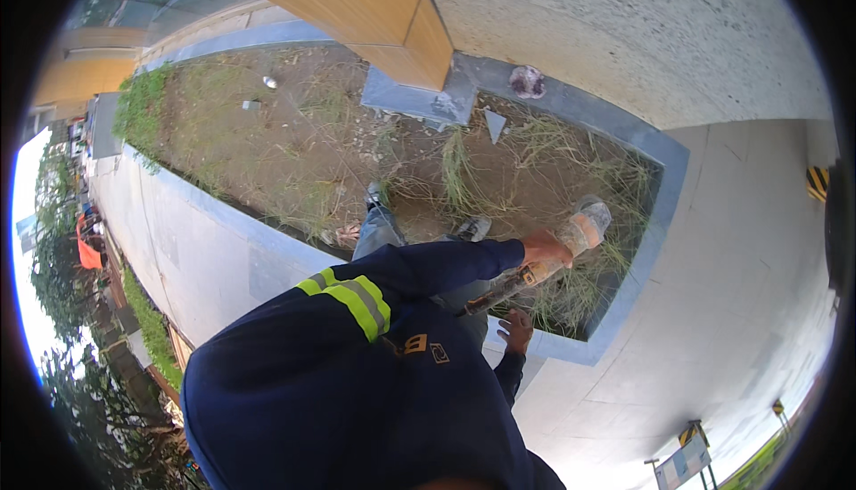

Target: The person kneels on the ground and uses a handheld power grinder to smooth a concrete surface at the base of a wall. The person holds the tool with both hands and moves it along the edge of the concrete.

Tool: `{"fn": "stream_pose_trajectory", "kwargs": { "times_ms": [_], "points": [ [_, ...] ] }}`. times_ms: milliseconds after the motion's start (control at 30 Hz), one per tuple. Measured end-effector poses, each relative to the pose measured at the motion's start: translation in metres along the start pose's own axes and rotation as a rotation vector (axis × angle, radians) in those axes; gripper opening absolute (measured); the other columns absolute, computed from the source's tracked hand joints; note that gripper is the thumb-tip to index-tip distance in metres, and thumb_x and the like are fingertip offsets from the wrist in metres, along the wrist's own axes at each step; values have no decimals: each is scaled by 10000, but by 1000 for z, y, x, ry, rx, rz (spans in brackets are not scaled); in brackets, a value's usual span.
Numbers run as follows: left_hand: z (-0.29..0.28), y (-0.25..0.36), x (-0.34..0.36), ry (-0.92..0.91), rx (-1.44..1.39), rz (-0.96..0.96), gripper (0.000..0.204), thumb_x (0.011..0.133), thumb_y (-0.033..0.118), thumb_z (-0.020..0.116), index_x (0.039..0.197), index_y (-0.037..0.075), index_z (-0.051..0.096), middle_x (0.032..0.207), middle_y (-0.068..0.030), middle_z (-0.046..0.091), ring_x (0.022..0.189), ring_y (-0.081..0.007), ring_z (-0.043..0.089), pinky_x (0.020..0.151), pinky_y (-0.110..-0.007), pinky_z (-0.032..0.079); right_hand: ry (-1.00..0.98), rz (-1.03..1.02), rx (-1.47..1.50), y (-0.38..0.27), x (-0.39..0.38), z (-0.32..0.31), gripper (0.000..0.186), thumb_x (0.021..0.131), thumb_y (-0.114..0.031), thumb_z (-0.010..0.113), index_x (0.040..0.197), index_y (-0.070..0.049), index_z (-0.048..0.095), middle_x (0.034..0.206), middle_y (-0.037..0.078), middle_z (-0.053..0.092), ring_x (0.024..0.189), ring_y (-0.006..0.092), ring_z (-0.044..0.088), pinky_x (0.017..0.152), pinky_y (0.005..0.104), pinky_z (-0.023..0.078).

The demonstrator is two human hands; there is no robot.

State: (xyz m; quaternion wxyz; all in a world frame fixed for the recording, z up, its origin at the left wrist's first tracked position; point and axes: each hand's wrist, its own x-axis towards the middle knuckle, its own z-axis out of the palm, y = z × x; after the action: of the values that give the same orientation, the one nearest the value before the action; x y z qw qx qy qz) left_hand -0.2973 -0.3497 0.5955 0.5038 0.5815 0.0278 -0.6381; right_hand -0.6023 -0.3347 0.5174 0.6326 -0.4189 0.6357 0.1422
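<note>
Power tool (532, 273), grimy and barrel-shaped, held over scraggly grass (571, 298) | left hand (544, 249): fingers wrapped round it | right hand (516, 331): kinda open, fingers loosely bent | smooth blue-grey curb (649, 224) edging the bed

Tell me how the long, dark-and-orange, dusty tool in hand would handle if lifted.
The long, dark-and-orange tool would probably stay stiff, as its body runs straight. It may feel heavier toward its bulky, pale end, which is wider than the dark shaft. Its dusty-looking surface could make it slightly slippery.
</note>
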Motion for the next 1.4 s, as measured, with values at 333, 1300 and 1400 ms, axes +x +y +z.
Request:
{"fn": "stream_pose_trajectory", "kwargs": {
  "times_ms": [333, 1300, 1400],
  "points": [
    [-29, 47, 9, -148, 363, 29, 457, 683, 311, 871, 958, -27, 733, 911, -106, 692, 768, -232, 660, 684, -398, 519, 263, 219, 335, 154, -40, -84, 641, 893, -399, 748, 1393, -58, 535, 1258, 212, 637, 1084, 398, 676, 845, 573, 575],
    [-297, -62, -97, 593, -316, 106, 293, 866, 261, 752, 1024, 15, 737, 856, -60, 701, 697, -179, 678, 632, -364, 559, -441, -768, -900, -169, -19, 82, 418, 981, -376, 620, 1328, -146, 651, 1177, 143, 735, 1098, 387, 685, 972, 473, 518],
    [-300, -72, -88, 625, -329, 72, 289, 872, 256, 736, 1038, 18, 739, 855, -70, 701, 715, -189, 682, 644, -365, 558, -531, -759, -1013, -199, -3, 87, 418, 992, -401, 587, 1333, -165, 643, 1173, 152, 734, 1104, 393, 684, 968, 484, 513]
  ]
}}
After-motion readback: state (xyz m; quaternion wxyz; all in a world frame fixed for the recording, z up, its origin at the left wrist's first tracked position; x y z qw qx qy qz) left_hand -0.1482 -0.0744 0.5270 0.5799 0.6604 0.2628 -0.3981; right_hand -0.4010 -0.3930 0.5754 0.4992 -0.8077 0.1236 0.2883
